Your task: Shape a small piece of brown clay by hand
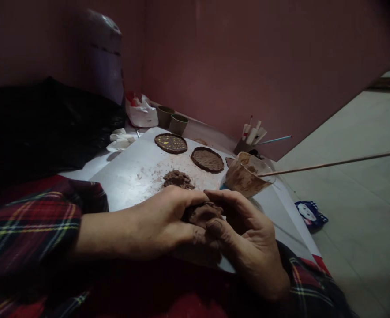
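Fingers (237,200), curled, pinch 1 brown lump (204,213) between left hand (166,214) and right hand (257,247).

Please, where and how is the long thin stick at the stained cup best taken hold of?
Probably pinch the stick mid-shaft, coming from the right: it slants out rightward past the stained cup, so this slim stretch is uncovered, while its other end lies at the cup.
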`<action>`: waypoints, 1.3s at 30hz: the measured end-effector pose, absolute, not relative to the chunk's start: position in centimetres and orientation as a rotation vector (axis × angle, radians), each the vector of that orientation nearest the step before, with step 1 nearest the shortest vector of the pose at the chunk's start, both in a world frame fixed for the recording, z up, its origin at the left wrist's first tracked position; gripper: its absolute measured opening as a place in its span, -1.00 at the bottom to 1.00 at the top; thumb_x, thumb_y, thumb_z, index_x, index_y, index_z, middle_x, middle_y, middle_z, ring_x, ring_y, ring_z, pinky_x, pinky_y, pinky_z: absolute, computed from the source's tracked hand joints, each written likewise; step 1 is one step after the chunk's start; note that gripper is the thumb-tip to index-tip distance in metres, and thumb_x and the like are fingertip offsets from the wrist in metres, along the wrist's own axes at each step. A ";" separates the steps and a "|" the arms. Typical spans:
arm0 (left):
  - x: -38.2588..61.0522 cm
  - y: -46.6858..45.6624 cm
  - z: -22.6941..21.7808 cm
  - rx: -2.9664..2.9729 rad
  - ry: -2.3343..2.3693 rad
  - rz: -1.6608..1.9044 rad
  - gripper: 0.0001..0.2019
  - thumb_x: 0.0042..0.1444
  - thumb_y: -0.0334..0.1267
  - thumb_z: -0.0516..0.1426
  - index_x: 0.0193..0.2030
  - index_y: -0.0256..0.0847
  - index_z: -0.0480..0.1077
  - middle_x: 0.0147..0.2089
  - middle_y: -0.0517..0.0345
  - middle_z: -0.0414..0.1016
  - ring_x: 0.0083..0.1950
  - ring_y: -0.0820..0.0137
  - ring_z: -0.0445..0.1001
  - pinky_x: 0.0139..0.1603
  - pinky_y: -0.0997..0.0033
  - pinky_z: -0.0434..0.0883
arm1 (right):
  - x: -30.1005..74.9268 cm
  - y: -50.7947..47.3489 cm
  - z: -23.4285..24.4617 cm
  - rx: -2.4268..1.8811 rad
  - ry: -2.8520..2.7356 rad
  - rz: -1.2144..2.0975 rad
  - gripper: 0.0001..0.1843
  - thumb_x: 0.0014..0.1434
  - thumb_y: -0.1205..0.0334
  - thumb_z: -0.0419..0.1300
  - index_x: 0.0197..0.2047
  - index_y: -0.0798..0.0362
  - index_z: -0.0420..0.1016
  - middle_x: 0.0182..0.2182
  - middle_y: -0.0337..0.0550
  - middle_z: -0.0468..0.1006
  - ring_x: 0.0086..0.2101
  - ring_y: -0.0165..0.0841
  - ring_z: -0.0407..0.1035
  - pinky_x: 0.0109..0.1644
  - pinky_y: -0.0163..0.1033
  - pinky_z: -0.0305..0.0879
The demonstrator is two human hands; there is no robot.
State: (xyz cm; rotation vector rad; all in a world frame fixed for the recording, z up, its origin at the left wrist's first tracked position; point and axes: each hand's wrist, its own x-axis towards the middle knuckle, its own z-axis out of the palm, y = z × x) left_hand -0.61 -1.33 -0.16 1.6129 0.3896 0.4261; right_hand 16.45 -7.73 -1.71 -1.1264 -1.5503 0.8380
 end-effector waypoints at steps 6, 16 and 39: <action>-0.7 -1.3 0.1 1.786 0.434 0.481 -0.81 0.14 -0.28 0.12 -0.13 -0.30 0.44 -0.27 0.17 0.48 -0.26 0.41 0.41 -0.30 0.57 0.34 | 16.2 -7.7 -1.7 -1.107 -1.562 0.789 -0.73 0.15 0.23 0.27 -0.05 -0.15 0.45 -0.21 -0.31 0.56 -0.22 -0.42 0.48 -0.15 -0.37 0.40; -0.1 -1.0 -0.7 1.291 0.479 0.451 -0.82 0.00 -0.19 0.26 -0.33 -0.25 0.42 -0.49 0.31 0.32 -0.47 0.54 0.28 -0.47 0.58 0.23 | 17.2 -7.8 -2.0 -1.153 -1.724 0.687 -0.50 0.22 -0.07 0.09 0.18 -0.11 0.29 0.11 -0.13 0.42 0.07 -0.20 0.34 0.14 -0.11 0.28; -0.4 -0.6 -0.3 1.678 0.428 0.581 -0.65 0.24 -0.01 -0.01 -0.08 -0.26 0.37 -0.16 0.09 0.41 -0.14 0.34 0.37 -0.18 0.43 0.33 | 16.6 -7.6 -2.4 -1.182 -1.798 0.352 -0.55 0.12 0.44 0.17 0.08 -0.01 0.31 0.05 -0.11 0.35 0.06 -0.29 0.27 0.16 -0.17 0.22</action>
